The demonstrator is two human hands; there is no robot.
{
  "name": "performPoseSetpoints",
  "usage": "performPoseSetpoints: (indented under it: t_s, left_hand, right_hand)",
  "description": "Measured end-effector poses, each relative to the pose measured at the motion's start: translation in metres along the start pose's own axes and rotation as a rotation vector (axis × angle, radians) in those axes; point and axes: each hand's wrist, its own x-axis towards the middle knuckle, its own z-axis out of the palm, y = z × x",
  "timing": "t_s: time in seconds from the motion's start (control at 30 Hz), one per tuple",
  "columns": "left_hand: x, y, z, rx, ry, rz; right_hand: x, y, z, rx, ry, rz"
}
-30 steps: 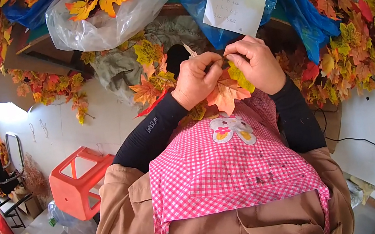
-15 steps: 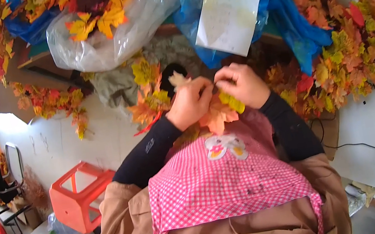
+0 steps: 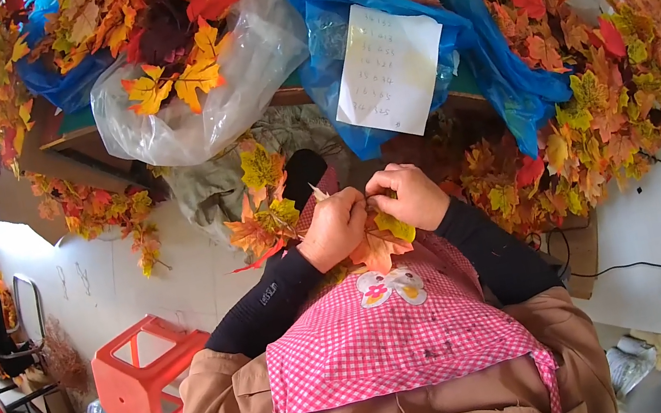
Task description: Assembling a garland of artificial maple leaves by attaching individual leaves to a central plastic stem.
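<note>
Two narrow pinches — my left hand point(image 3: 337, 227) and right hand point(image 3: 410, 195) — meet above the peach leaf point(image 3: 378, 249), which hangs over the apron point(image 3: 409, 352); what the fingertips grip, I cannot tell. I judge that light, steady pressure suits this step. Ahead, the clear bag point(image 3: 250, 52) holds orange and red leaves — the blue bag point(image 3: 318, 76), orange ones.

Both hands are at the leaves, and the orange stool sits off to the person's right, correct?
Wrong side: the head view shows the orange stool off to the person's left. The left hand and right hand are indeed at the leaves.
</note>
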Motion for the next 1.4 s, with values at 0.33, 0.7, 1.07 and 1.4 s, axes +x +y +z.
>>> performPoseSetpoints:
  t_s: [0.33, 0.7, 1.07, 1.4]
  left_hand:
    - [0.010, -0.014, -0.015, -0.677, -0.090, -0.418]
    - [0.016, 0.004, -0.033, -0.588, -0.077, -0.348]
    - [0.010, 0.011, -0.040, 0.059, 0.033, -0.009]
    - [0.016, 0.025, -0.039, 0.524, 0.177, 0.224]
  right_hand:
    - [-0.015, -0.023, 0.021, -0.224, 0.353, -0.107]
    - [-0.019, 0.000, -0.014, 0.124, 0.407, 0.003]
    - [0.001, 0.008, -0.043, 0.637, -0.136, 0.185]
    - [0.007, 0.011, -0.029, 0.445, 0.040, 0.154]
